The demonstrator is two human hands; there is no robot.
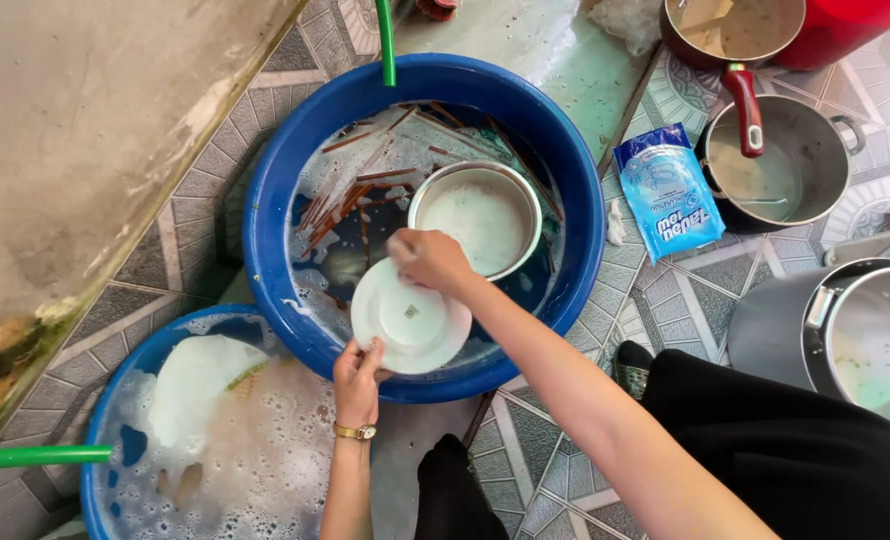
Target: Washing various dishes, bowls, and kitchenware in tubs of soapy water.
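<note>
My left hand, with a gold watch on the wrist, grips the near edge of a small white plate. It holds the plate over the front rim of a big blue basin. My right hand is closed on the plate's far edge, rubbing it; whether it holds a sponge is hidden. In the soapy water of the basin lie a metal bowl and several brown chopsticks.
A second blue basin full of foam sits at the lower left. A green hose hangs into the big basin, another into the foamy one. A blue detergent packet, metal pots and a large pot stand right.
</note>
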